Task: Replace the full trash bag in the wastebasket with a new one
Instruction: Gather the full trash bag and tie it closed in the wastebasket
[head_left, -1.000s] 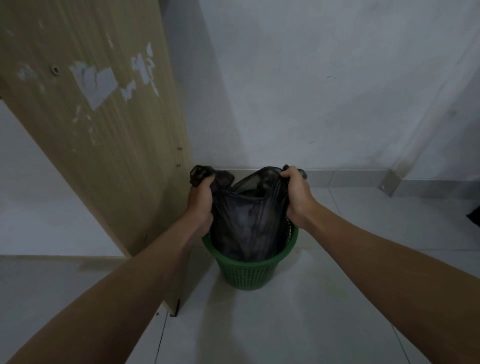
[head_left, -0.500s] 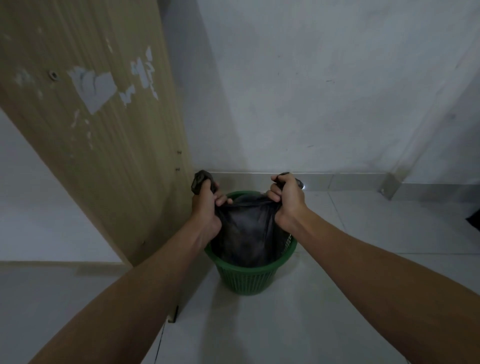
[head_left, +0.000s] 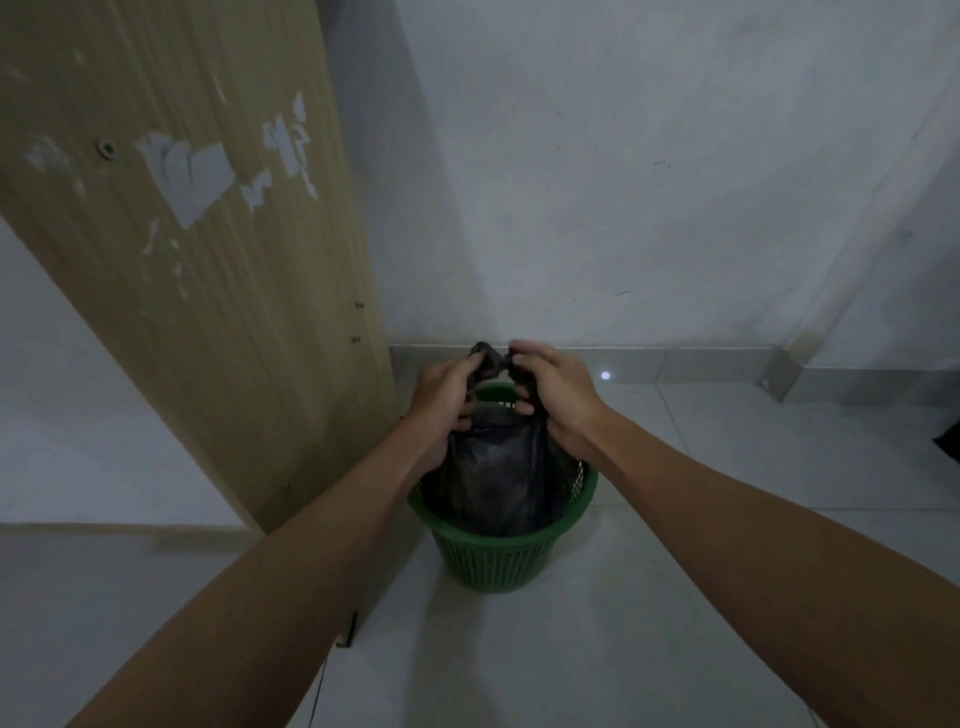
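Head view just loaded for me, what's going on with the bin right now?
A person is closing up the black bag, which sits inside the green bin on the floor beside a wooden panel. The left hand and right hand each grip a gathered top corner, held close together above the rim as if to tie them. The bag is not lifted out yet.

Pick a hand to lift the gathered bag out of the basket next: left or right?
Right, marginally. The right hand wraps the bag's bunched neck from above and has open floor beside it. The left hand also grips, but sits beside the wooden panel.
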